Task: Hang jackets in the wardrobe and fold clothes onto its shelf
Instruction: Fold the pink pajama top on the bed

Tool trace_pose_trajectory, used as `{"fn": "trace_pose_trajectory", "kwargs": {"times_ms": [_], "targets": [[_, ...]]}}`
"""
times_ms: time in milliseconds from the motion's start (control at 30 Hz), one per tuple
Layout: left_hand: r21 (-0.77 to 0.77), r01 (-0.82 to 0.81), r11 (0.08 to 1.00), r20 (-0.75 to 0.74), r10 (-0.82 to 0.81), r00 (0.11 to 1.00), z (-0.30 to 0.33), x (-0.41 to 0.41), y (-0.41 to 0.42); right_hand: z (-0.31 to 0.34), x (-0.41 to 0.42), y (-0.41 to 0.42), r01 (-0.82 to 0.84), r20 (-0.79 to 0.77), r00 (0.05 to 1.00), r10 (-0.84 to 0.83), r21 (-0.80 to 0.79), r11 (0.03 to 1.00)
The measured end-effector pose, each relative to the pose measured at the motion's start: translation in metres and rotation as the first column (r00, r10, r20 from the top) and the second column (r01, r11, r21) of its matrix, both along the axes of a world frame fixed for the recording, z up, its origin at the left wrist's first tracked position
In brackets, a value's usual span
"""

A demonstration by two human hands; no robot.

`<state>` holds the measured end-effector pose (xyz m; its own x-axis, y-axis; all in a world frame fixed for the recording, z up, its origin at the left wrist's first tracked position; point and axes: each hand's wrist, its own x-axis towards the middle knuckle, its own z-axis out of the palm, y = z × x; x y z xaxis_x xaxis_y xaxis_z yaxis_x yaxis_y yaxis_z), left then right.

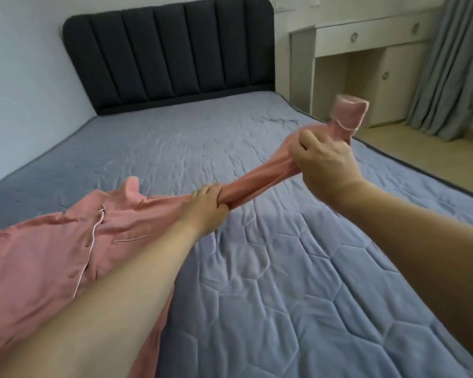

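A pink shirt with white piping (pixel 47 246) lies spread on the left part of a bed with a blue quilted cover (pixel 271 268). One sleeve is stretched tight to the right, above the cover. My left hand (pixel 208 205) grips that sleeve near the shoulder. My right hand (pixel 325 162) holds the same sleeve farther out and higher up. The cuff (pixel 348 115) sticks up past my right fist. No wardrobe or hanger shows in this view.
A dark padded headboard (pixel 170 55) stands at the far end of the bed against a pale wall. A cream desk with drawers (pixel 366 64) and a grey curtain (pixel 453 64) are at the far right, with wooden floor (pixel 434 159) beside the bed.
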<state>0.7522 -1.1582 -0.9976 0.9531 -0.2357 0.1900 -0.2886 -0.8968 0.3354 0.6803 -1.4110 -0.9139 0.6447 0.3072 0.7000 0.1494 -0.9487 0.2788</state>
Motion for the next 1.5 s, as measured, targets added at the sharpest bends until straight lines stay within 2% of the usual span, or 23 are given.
{"fn": "trace_pose_trajectory", "kwargs": {"times_ms": [67,133,200,233,267,333,367,400,467,500,533,600,667,733,800,867,967,1067,1167,1267,1367,1433,1500], "targets": [[0.103,0.036,0.994,-0.150,-0.020,0.989,-0.013,-0.003,-0.008,-0.023,-0.004,-0.012,-0.026,-0.025,0.999,0.029,0.115,0.993],[0.157,0.045,0.987,-0.388,0.019,0.921,-0.026,-0.004,-0.012,-0.059,-0.008,-0.024,0.155,-0.355,0.932,-0.073,0.208,0.966],[0.159,0.016,0.987,-0.480,0.064,0.875,-0.036,-0.002,-0.012,-0.096,-0.013,-0.036,0.427,-0.700,0.693,-0.175,0.203,0.881],[0.173,-0.007,0.985,-0.488,0.092,0.868,-0.039,0.000,-0.012,-0.107,-0.017,-0.040,0.540,-0.788,0.584,-0.192,0.201,0.817],[0.197,-0.036,0.980,-0.476,0.128,0.870,-0.041,0.003,-0.011,-0.115,-0.016,-0.045,0.586,-0.799,0.571,-0.186,0.239,0.774],[0.253,-0.126,0.959,-0.398,0.222,0.890,-0.042,0.014,-0.009,-0.117,-0.006,-0.051,0.597,-0.723,0.643,-0.253,0.267,0.756],[0.268,-0.179,0.947,-0.352,0.269,0.897,-0.043,0.021,-0.008,-0.115,0.001,-0.058,0.634,-0.688,0.666,-0.289,0.318,0.705],[0.276,-0.223,0.935,-0.314,0.307,0.899,-0.042,0.028,-0.007,-0.108,0.008,-0.064,0.696,-0.691,0.653,-0.309,0.388,0.604],[0.308,-0.229,0.924,-0.270,0.315,0.910,-0.045,0.044,-0.012,-0.107,0.020,-0.082,0.831,-0.782,0.536,-0.318,0.422,0.363],[0.323,-0.215,0.922,-0.253,0.303,0.919,-0.049,0.050,-0.016,-0.116,0.025,-0.091,0.868,-0.823,0.470,-0.319,0.366,0.334],[0.329,-0.198,0.923,-0.234,0.283,0.930,-0.053,0.056,-0.023,-0.122,0.028,-0.098,0.876,-0.845,0.443,-0.300,0.336,0.347],[0.318,-0.181,0.931,-0.169,0.244,0.955,-0.059,0.066,-0.038,-0.128,0.037,-0.109,0.775,-0.768,0.597,-0.231,0.479,0.411],[0.250,-0.173,0.953,-0.045,0.190,0.981,-0.065,0.068,-0.049,-0.123,0.050,-0.115,0.669,-0.610,0.738,-0.289,0.603,0.435],[0.155,-0.137,0.978,-0.013,0.141,0.990,-0.070,0.061,-0.050,-0.115,0.060,-0.117,0.737,-0.566,0.675,-0.472,0.485,0.471],[0.164,-0.115,0.980,-0.094,0.131,0.987,-0.075,0.044,-0.038,-0.118,0.063,-0.097,0.804,-0.613,0.583,-0.533,0.338,0.489],[0.268,-0.101,0.958,-0.124,0.139,0.983,-0.077,0.020,-0.008,-0.129,0.065,-0.051,0.722,-0.610,0.647,-0.458,0.297,0.625],[0.329,-0.183,0.927,-0.110,0.230,0.967,-0.067,-0.017,0.068,-0.136,0.060,0.062,0.449,-0.610,0.774,-0.170,0.340,0.826],[0.317,-0.375,0.871,-0.153,0.438,0.886,-0.048,-0.064,0.166,-0.133,0.035,0.194,0.201,-0.652,0.746,0.133,0.412,0.889],[0.358,-0.573,0.737,-0.134,0.648,0.750,-0.034,-0.114,0.283,-0.130,-0.001,0.319,-0.013,-0.677,0.649,0.348,0.447,0.894],[0.310,-0.791,0.528,-0.100,0.845,0.525,-0.031,-0.170,0.398,-0.127,-0.035,0.424,-0.153,-0.708,0.558,0.433,0.425,0.892],[0.200,-0.920,0.337,-0.266,0.922,0.280,-0.033,-0.217,0.482,-0.123,-0.058,0.510,-0.238,-0.735,0.503,0.455,0.388,0.890],[0.219,-0.900,0.377,-0.366,0.887,0.283,-0.036,-0.231,0.512,-0.122,-0.067,0.555,-0.270,-0.737,0.482,0.473,0.389,0.881],[0.130,-0.862,0.491,-0.420,0.814,0.401,-0.034,-0.234,0.528,-0.125,-0.074,0.590,-0.270,-0.743,0.466,0.480,0.397,0.877]]}}
